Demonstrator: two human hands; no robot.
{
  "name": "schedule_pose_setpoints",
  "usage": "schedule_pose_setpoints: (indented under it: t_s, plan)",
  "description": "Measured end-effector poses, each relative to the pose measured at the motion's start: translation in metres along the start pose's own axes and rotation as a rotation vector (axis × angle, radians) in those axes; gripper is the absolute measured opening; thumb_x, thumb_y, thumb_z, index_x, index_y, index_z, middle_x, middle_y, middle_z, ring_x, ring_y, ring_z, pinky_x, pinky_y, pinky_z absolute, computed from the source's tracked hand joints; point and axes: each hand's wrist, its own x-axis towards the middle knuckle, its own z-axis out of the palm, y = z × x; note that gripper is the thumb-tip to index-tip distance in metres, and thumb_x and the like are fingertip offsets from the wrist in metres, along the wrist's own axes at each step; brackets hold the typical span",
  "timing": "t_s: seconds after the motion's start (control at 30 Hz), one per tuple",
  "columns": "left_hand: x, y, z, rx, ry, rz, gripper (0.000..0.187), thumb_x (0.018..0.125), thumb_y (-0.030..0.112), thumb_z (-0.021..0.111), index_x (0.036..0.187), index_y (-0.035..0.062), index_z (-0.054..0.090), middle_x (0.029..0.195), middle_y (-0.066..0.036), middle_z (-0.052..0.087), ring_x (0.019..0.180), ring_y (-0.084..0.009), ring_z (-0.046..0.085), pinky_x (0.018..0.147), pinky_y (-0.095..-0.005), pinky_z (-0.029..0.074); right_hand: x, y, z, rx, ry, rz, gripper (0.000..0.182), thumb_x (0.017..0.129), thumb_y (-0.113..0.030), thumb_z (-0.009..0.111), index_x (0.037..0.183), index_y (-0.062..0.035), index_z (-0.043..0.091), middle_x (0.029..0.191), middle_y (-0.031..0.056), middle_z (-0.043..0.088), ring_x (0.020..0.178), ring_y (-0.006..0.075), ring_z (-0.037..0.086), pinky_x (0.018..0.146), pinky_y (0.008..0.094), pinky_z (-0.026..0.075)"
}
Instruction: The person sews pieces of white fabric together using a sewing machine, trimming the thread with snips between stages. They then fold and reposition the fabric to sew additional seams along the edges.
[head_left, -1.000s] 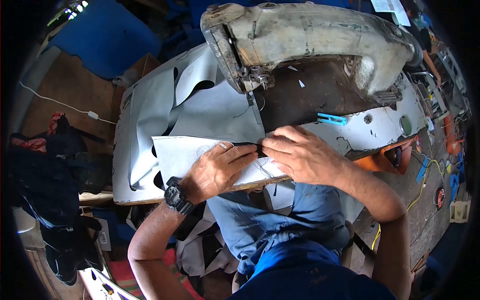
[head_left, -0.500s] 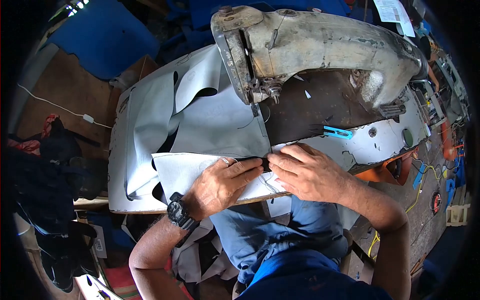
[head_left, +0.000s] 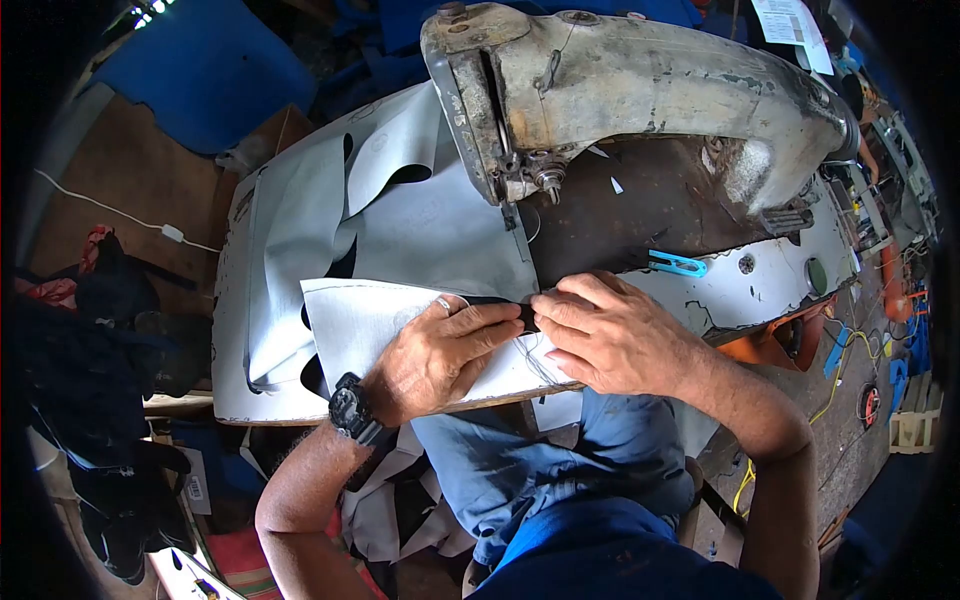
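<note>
From where I stand, the only view comes from a camera worn on the person's head, facing forward and steeply down over the blue shirt and the lap to the table. It looks from close above the table's near edge, with the left hand and right hand near mid-view and the sewing machine beyond, toward the far right corner; the lens takes in the table's left edge and the floor past its right, bending the outer parts inside a dark rim.

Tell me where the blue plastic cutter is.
Head view, right of centre: the blue plastic cutter lies on the white tabletop, beyond the right hand.
</note>
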Motion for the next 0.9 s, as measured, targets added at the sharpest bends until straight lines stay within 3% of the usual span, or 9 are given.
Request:
schedule_pose_setpoints:
  t_s: [0.5, 0.9]
  plan:
    - [0.018, -0.025, -0.002, -0.050, 0.034, -0.086, 0.036, 0.094, 0.001, 0.074, 0.130, 0.0029, 0.077, 0.138, -0.013, 0.073, 0.121, -0.0283, 0.069, 0.100, -0.0416, 0.052, 0.021, 0.029, 0.005, 0.102, 0.030, 0.071, 0.048, 0.092, -0.031, 0.080, 0.129, -0.0006, 0.072, 0.139, 0.0100, 0.068, 0.126, 0.0313, 0.059, 0.111, 0.0453, 0.051]
    - [0.036, -0.034, -0.006, 0.062, 0.077, -0.063, 0.034, 0.092, -0.001, 0.073, 0.126, 0.0007, 0.076, 0.132, -0.015, 0.074, 0.108, -0.0337, 0.067, 0.098, -0.0423, 0.056, 0.032, 0.048, 0.015, 0.039, 0.081, 0.088, 0.040, 0.095, -0.027, 0.076, 0.127, -0.0035, 0.073, 0.145, 0.0072, 0.065, 0.131, 0.0301, 0.057, 0.111, 0.0453, 0.050]
